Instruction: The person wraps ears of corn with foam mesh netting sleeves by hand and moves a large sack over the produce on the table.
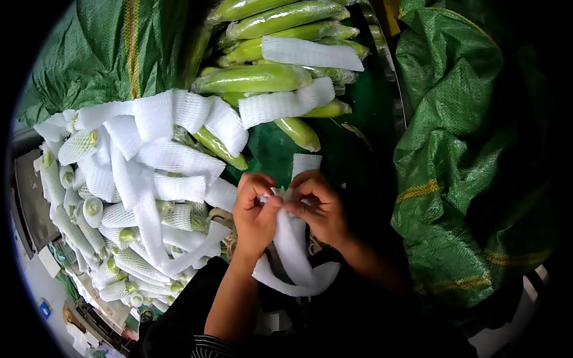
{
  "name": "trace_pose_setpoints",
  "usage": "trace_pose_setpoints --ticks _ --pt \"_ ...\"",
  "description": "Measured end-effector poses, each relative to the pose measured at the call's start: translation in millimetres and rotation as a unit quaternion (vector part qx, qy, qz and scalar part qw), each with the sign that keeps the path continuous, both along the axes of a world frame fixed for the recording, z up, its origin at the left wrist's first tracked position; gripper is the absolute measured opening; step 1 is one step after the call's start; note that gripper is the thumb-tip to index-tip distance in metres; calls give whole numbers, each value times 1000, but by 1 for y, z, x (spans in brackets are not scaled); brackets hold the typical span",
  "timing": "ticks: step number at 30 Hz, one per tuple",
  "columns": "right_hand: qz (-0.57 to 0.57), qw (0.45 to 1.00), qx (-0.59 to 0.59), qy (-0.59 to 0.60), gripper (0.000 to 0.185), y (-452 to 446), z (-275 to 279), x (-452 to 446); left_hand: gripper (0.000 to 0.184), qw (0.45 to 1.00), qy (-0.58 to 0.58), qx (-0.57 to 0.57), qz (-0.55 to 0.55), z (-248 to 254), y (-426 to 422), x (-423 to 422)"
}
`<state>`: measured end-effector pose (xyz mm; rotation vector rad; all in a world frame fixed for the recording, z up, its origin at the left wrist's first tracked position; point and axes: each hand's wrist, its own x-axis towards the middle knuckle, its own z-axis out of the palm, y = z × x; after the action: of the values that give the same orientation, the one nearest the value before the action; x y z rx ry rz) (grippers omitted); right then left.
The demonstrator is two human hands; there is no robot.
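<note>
My left hand [256,209] and my right hand [319,206] are close together in front of my body. Both pinch the upper end of a white foam net sleeve [292,253] between thumb and fingers. Its long loose part hangs down and curls to both sides over my lap. Just beyond my right hand lies another short white foam net piece [307,161]. Farther ahead is a stack of long light-green vegetables [253,79] in clear film, with a few foam nets [313,53] lying across them. Their exact kind I cannot make out.
At left is a big heap of vegetables in white foam nets [140,262], with loose nets [179,161] on top. A green woven sack [95,59] stands behind it; another green sack [447,131] stands at right. The dark green surface [268,146] shows between.
</note>
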<state>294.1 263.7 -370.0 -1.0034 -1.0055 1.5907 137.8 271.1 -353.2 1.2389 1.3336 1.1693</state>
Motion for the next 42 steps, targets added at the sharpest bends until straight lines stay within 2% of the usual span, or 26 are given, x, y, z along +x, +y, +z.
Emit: trace_pose_setpoints --ticks 3,4,7,8,11,12,13,14,15,17,18,21,25,26,27,28,30,31,32,33,34,36,37,38,41,42 --pt "45 980 126 -148 17 13 0 17 16 992 -28 -120 12 -9 0 13" --pt "50 979 122 -156 20 10 0 24 37 988 -26 -140 57 -18 1 20" --pt "38 973 132 -184 22 11 -3 34 53 956 -91 -250 122 -27 13 27" --pt "42 979 103 -170 27 8 -6 38 60 971 -99 -181 121 -35 21 31" --pt "121 978 57 -157 36 9 -7 46 59 950 -143 -252 113 -40 26 46" --pt "95 975 94 -176 40 10 -9 47 45 946 -155 -276 63 -57 28 44" --pt "69 970 131 -194 45 12 -13 49 35 991 42 -124 -17 -66 36 45" --pt "43 962 166 -213 49 12 -16 51 26 967 236 35 -94 -70 52 48" --pt "-13 992 37 -124 53 6 -14 54 23 875 414 189 -163 -75 65 51" --pt "-77 990 4 -119 49 14 -5 66 38 732 551 213 -340 -103 80 44" --pt "-65 994 -38 -77 41 14 -7 74 36 691 578 209 -381 -109 89 44" --pt "-21 992 -108 -68 32 17 -14 95 33 665 558 190 -458 -111 106 44" --pt "-42 970 -176 164 34 15 -18 98 26 605 558 238 -516 -84 115 27" --pt "-31 959 -206 190 42 15 -17 96 29 642 509 283 -498 -71 118 22" --pt "-5 953 -209 219 44 15 -8 94 40 716 447 315 -434 -52 117 21" --pt "21 945 -212 248 46 15 9 93 44 800 360 189 -442 -36 113 20" --pt "58 920 -200 332 52 2 19 90 50 879 249 181 -365 -1 97 22" --pt "73 904 -173 385 51 6 33 84 51 880 228 304 -287 13 86 27" --pt "88 912 -180 358 49 10 34 85 47 895 202 285 -278 10 72 29" --pt "104 918 -191 331 47 14 33 87 31 917 196 238 -254 0 53 33" --pt "78 914 -232 323 44 19 30 79 31 957 184 99 -202 -3 29 40" --pt "22 902 -312 298 47 28 14 63 33 937 316 86 -122 0 3 57" --pt "-18 875 -330 353 45 19 4 69 37 883 417 118 -180 2 -2 56" --pt "-59 845 -343 407 48 9 -6 75 40 890 395 93 -207 5 -10 56" --pt "-122 859 -363 340 49 -34 -48 84 51 929 316 29 -190 17 -33 68" --pt "-127 889 -357 258 50 -36 -57 84 55 942 289 13 -168 21 -35 74"
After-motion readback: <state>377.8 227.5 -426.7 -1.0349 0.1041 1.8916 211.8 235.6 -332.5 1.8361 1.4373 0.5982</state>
